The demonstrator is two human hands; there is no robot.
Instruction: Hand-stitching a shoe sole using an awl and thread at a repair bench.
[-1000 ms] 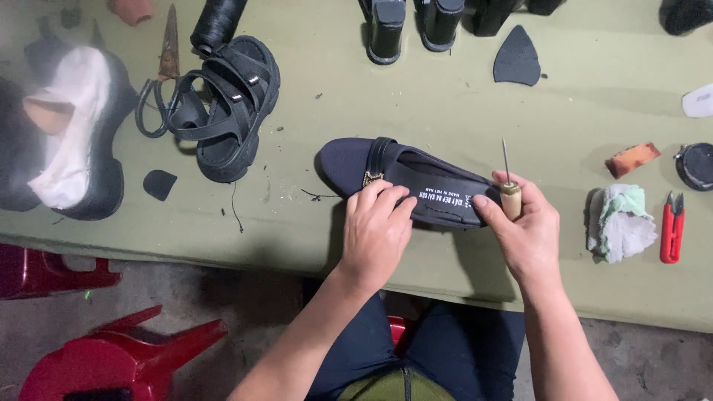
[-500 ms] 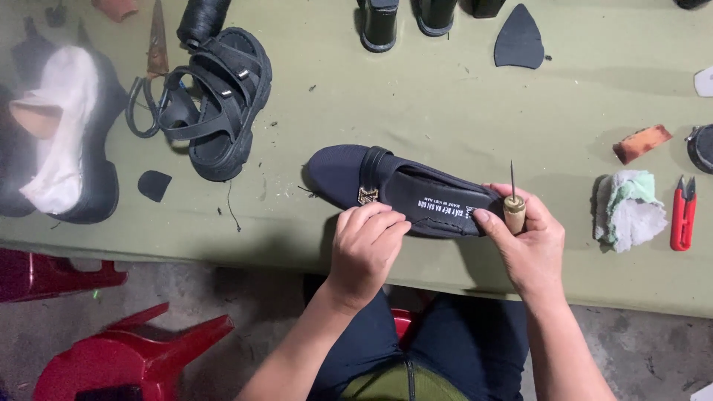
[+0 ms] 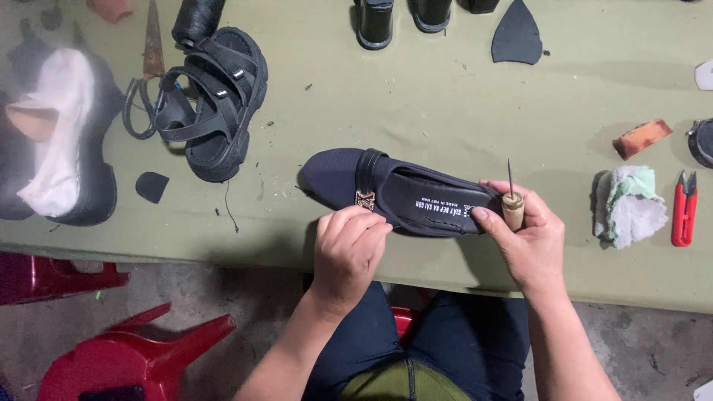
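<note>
Head view, looking down: a dark navy flat shoe [image 3: 401, 194] with a small gold buckle ornament lay on its sole near the front edge of the olive-green table [image 3: 416, 96], toe pointing to the person's left. The left hand [image 3: 347, 252] was curled closed at the near side of the shoe, fingertips pinched against its rim just below the ornament (whether a thread was caught between them could not be told). The right hand [image 3: 523, 241] gripped the heel end of the shoe, thumb pressed on the insole, and clasped a wooden-handled awl [image 3: 512, 200] upright between the fingers, its thin metal point standing up clear of the hand.

Just to the right lay a crumpled white and green rag [image 3: 627, 208], with red thread snips [image 3: 684, 208] beside it and a small rust-coloured block [image 3: 642, 138] a little further back. Well to the left rested a black strappy sandal [image 3: 215, 104], a dark scrap of material [image 3: 151, 186] near it, and a pair of scissors [image 3: 148, 67] partly tucked behind the sandal. A black shoe with a white lining [image 3: 56, 141] sat at the far left edge. Toward the back of the table lay a dark triangular piece [image 3: 517, 36]. Below the table edge, red plastic stools [image 3: 134, 356] stood on the floor.
</note>
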